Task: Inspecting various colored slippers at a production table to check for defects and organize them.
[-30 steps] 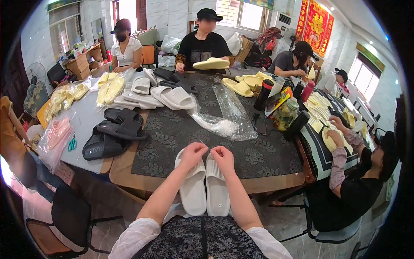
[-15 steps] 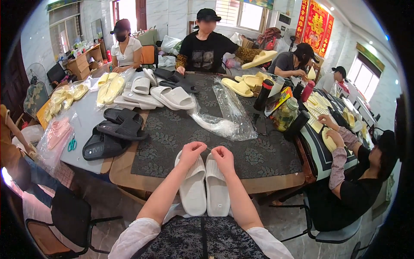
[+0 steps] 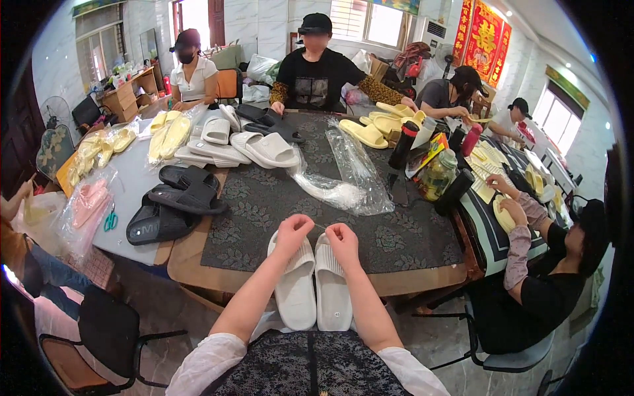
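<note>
At the counter (image 3: 422,280) edge, our hands, left (image 3: 292,231) and right (image 3: 342,239), rest pinched on the white slippers' (image 3: 313,284) far tips, which run lengthwise 12 to 6

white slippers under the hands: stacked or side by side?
Side by side: the white slippers lie parallel, soles up, overhanging the table edge.

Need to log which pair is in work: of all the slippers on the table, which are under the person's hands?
The white pair at the near table edge, side by side, with the left hand and right hand at their far ends. The other slippers lie farther off, untouched.
</note>
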Demonstrator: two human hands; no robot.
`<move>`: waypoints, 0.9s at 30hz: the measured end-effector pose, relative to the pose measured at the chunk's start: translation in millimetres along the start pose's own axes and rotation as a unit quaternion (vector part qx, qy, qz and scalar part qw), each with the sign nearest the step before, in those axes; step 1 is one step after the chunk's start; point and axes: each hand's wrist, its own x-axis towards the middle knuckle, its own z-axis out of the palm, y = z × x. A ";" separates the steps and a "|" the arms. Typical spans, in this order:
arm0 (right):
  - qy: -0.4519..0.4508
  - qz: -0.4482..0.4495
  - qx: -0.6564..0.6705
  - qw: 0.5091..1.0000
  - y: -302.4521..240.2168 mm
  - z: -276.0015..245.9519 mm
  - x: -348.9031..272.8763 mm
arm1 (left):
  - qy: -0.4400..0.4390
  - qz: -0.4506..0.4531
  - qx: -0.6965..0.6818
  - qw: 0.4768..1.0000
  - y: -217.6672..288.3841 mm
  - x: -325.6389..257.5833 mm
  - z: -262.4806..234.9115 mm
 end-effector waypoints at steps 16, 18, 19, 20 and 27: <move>-0.019 -0.007 0.003 1.000 -8.3 -0.6 -2.8 | -0.013 0.025 0.036 0.999 1.9 -3.2 0.5; -0.011 -0.005 -0.014 1.000 -8.2 -0.9 -3.0 | -0.030 0.021 0.044 0.998 4.8 -4.0 1.5; -0.003 -0.003 -0.030 1.000 -8.0 -1.2 -3.2 | -0.048 0.017 0.052 0.997 6.2 -3.9 1.8; -0.004 -0.004 -0.030 1.000 -5.9 -1.3 -2.1 | -0.047 0.018 0.053 0.997 4.9 -2.5 -0.1; -0.014 -0.008 -0.017 1.000 -3.3 -0.8 -1.6 | -0.008 -0.010 -0.024 1.000 4.9 -3.7 -0.4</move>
